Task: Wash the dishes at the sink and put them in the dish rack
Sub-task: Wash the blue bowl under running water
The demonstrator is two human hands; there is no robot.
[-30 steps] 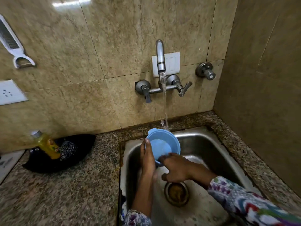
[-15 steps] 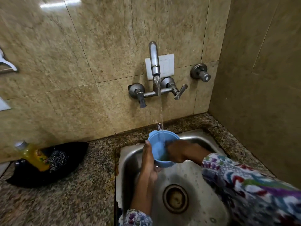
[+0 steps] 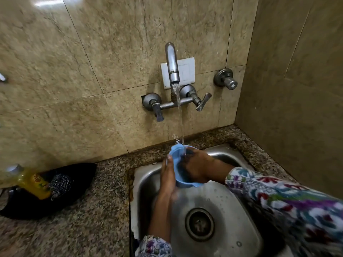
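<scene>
A small blue plastic bowl [image 3: 176, 160] is held over the steel sink [image 3: 232, 216], tilted toward the right under the running tap [image 3: 172, 65]. My left hand [image 3: 168, 176] grips its outer left wall from below. My right hand [image 3: 196, 168] reaches inside the bowl, its fingers pressed against the inner surface where the water stream lands. The fingers' tips are hidden in the bowl. No dish rack is in view.
A speckled granite counter [image 3: 89, 219] surrounds the sink. At the left lies a black dish [image 3: 74, 188] holding a yellow soap bottle [image 3: 29, 179] and a steel scrubber [image 3: 60, 184]. Tiled walls close in behind and on the right. The drain [image 3: 199, 224] sits mid-basin.
My right hand has moved from the bowl's lower rim into its inside. The bowl has turned and sits directly under the stream. The camera has shifted right.
</scene>
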